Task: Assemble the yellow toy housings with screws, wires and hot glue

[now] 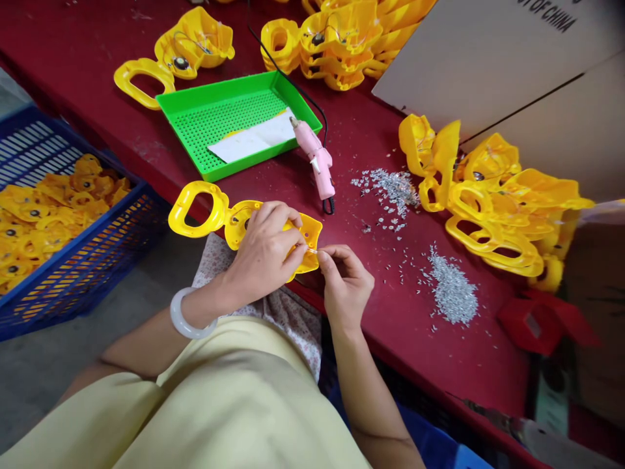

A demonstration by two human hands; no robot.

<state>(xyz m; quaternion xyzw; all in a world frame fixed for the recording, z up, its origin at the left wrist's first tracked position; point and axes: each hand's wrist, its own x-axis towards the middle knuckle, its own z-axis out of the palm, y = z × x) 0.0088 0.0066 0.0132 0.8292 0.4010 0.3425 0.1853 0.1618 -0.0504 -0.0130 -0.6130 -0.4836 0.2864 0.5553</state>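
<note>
A yellow plastic toy shell (198, 210) with an oval ring at one end lies at the table's near edge. My left hand (266, 251) is closed over its middle and hides much of it. The fingertips of that hand meet a thin, pale wire-like piece (312, 250) at the shell's right end. My right hand (344, 280) pinches the other end of this piece between thumb and forefinger, just beside the shell. Its exact kind is too small to make out.
A pink glue gun (315, 156) leans on a green tray (209, 175) holding white paper. Small clear parts (390, 190) and a silvery pile (452, 290) lie rightward. More yellow shells (493, 202) are stacked there. A blue crate (73, 260) of yellow parts stands left.
</note>
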